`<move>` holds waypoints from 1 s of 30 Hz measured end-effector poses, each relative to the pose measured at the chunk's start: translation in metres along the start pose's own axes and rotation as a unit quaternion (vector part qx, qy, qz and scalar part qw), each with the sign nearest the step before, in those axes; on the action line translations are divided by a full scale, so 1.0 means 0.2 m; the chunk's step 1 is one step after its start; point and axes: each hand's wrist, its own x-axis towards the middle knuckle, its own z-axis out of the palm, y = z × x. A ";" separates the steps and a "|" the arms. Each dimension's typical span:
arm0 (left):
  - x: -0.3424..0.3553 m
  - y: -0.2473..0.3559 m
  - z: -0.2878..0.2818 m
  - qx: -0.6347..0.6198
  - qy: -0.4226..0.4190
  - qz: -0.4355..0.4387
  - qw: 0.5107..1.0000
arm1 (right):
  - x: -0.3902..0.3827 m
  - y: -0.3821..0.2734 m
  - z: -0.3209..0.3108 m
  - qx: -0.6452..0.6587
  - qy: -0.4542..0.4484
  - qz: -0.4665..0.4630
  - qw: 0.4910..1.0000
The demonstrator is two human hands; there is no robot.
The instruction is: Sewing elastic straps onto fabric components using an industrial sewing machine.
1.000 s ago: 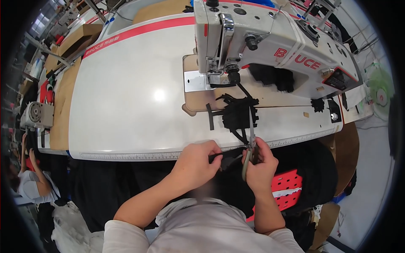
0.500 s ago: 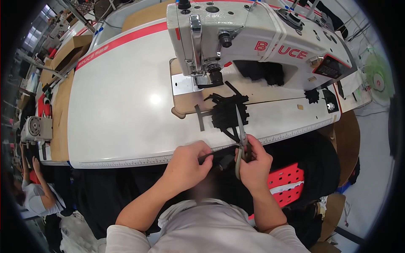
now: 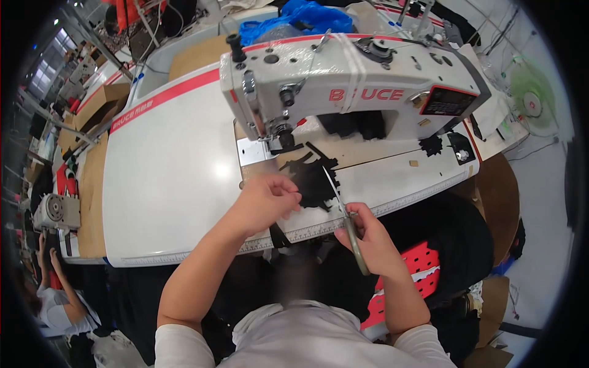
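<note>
My right hand [image 3: 373, 246] grips a pair of scissors [image 3: 354, 245] at the table's front edge. The blades point away from me, over the right side of a pile of small black fabric pieces [image 3: 316, 184]. My left hand [image 3: 265, 202] is just left of that pile, fingers and thumb drawn together; whatever is between them is hidden. Below it, a black strip [image 3: 279, 236] lies over the front edge; I cannot tell if the hand holds it. Beyond the pile stands a white sewing machine [image 3: 362, 76], its needle area near the pile's far left.
A measuring scale [image 3: 331, 228] runs along the front edge of the white tabletop [image 3: 165, 178]. Dark cloth [image 3: 454, 227] hangs below it, near a red perforated panel [image 3: 420, 260]. Behind the machine lies blue plastic [image 3: 300, 21]. At far left a person [image 3: 61, 300] works nearby.
My left hand has moved forward and left from the front edge, up beside the pile. My right hand with the scissors has shifted slightly. The whole view has tilted, showing more behind the machine.
</note>
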 end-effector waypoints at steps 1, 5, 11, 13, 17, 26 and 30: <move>0.00 0.03 -0.02 -0.021 0.008 -0.024 0.999 | 0.00 0.01 -0.02 0.024 -0.041 -0.001 0.999; 0.02 0.04 -0.05 -0.111 0.017 -0.025 0.993 | -0.10 -0.03 -0.05 0.204 -0.164 0.084 0.961; 0.00 0.03 -0.07 -0.170 0.047 -0.001 0.984 | -0.12 0.00 0.10 0.212 -0.233 0.084 0.945; -0.01 0.02 -0.07 -0.179 0.049 -0.001 0.983 | -0.09 -0.02 0.15 0.226 -0.212 0.088 0.947; -0.04 -0.01 -0.05 -0.187 0.039 -0.006 0.982 | -0.02 -0.07 0.18 0.186 -0.212 0.066 0.957; -0.06 -0.02 -0.08 -0.179 -0.011 -0.021 0.984 | 0.02 -0.07 0.20 0.048 -0.136 -0.030 0.989; -0.04 -0.03 -0.09 -0.178 -0.014 -0.027 0.984 | 0.03 -0.09 0.19 0.039 -0.117 -0.023 0.992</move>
